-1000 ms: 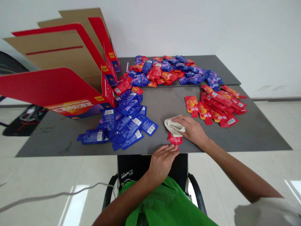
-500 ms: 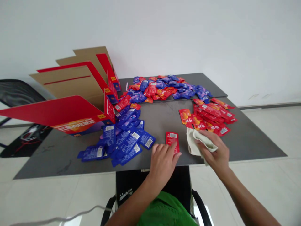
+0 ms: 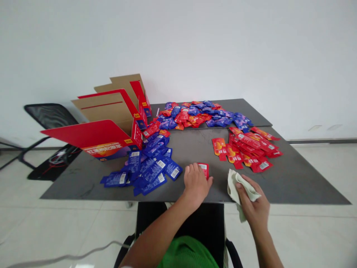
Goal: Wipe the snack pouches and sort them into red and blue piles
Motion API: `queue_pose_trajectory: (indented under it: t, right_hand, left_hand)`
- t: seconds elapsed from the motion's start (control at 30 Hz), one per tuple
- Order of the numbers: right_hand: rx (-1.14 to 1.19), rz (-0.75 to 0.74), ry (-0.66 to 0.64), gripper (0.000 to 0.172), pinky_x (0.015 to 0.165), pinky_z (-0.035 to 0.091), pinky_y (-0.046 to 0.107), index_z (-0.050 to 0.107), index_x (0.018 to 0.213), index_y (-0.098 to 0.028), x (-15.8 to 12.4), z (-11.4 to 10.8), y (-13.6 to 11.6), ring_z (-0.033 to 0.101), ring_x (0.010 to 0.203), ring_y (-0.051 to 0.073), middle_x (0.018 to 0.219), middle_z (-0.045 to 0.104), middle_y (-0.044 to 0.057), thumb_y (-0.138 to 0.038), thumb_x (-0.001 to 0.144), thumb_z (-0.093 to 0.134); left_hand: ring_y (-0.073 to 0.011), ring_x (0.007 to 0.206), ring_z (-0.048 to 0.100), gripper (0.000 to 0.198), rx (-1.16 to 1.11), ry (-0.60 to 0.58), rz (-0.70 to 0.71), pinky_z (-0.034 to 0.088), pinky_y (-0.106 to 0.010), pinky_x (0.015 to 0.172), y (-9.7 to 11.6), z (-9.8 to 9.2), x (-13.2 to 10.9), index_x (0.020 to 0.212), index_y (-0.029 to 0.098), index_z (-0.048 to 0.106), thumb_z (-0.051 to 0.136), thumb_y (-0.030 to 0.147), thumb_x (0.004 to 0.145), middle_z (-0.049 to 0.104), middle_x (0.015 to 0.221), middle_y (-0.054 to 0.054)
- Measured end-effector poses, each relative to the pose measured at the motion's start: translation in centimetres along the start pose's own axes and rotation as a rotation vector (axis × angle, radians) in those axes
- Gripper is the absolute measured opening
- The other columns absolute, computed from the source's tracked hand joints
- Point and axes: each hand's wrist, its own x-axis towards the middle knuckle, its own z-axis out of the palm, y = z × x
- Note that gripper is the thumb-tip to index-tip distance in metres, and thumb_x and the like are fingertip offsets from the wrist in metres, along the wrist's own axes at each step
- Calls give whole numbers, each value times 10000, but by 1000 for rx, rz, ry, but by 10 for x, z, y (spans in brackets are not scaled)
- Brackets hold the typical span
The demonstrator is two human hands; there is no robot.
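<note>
My left hand lies over a red sachet near the table's front edge. Its fingers curl together over the sachet's left side and its thumb is at the lower right, gripping it against the tabletop. Part of the sachet and its barcode shows between them. My right hand is closed around a folded whitish cloth, held over the front edge to the right of the sachet. Left of my left hand lies a heap of blue sachets; beyond my right hand is a pile of red sachets.
Open red cardboard boxes stand in a row on the left, flaps raised. A mixed heap of red and blue sachets spreads across the back of the dark grey table. A mesh chair stands beyond the left end.
My left hand has moved further over the red sachet, covering more of it. My right hand with the cloth has drawn down toward the front edge. The whole view has shifted slightly.
</note>
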Motion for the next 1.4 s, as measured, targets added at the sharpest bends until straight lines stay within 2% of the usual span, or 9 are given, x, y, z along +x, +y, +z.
queue_pose_trajectory:
  t: [0.13,0.23,0.4,0.57,0.67,0.87,1.13,1.27,1.4]
  right_hand:
    - [8,-9,-13,491,980,570,473,779,1205,-209,1,-1,1,734,1069,325,1184,776,135,-593,906,722]
    - [17,-14,-37,502,993,565,478,777,1218,-214,2,-2,3,734,1067,326,1177,776,131,-602,905,721]
    - [33,-23,-67,508,1001,558,468,781,1211,-221,3,-2,7,730,1086,327,1189,774,124,-614,895,726]
    - [42,-32,-72,502,996,570,464,778,1207,-229,4,-1,9,738,1074,321,1181,780,118,-620,897,722]
    - [46,-62,-90,471,964,591,448,781,1185,-237,4,-1,9,748,1061,308,1175,786,109,-609,903,719]
    - [72,-142,-140,407,947,613,442,774,1173,-243,6,-3,8,763,1041,289,1168,795,102,-563,930,713]
    - [74,-175,-168,356,944,633,443,770,1191,-262,7,-4,10,775,1057,287,1188,796,89,-519,951,709]
    - [69,-199,-158,327,911,656,439,771,1186,-276,8,-4,8,784,1050,289,1175,799,87,-502,960,701]
    - [69,-227,-135,294,883,675,456,766,1189,-297,7,-3,9,790,1040,305,1169,800,86,-475,966,696]
  left_hand:
    - [-399,1017,739,312,-69,-231,-27,543,-480,895,10,-28,10,1085,8,794,657,255,953,749,1049,-297]
    - [-403,1004,766,281,-124,-253,-46,569,-451,832,7,-36,13,1011,65,820,586,213,964,775,995,-266]
    - [-369,1043,774,338,-225,-257,-93,562,-447,931,-14,-33,11,903,118,803,512,248,1017,791,968,-232]
    - [-239,681,755,454,-456,-322,-68,564,-324,816,-38,-29,9,649,201,650,467,292,1055,606,487,-39]
    - [-171,518,682,448,-644,-316,-43,516,-254,652,-41,-25,13,702,206,605,421,344,1086,584,487,19]
    - [-121,475,645,480,-999,-262,-43,425,-201,479,0,-16,61,862,173,633,381,492,1116,673,650,-4]
    - [-87,464,600,451,-1230,-307,-126,448,-193,499,73,-12,148,977,110,707,473,470,1117,746,726,-52]
    - [-103,562,650,423,-1261,-336,-200,498,-210,564,84,-3,181,1053,94,711,487,446,1124,763,812,-76]
    - [-189,907,728,352,-1271,-374,-272,624,-354,801,81,9,211,1243,135,681,620,437,1074,737,1135,-97]
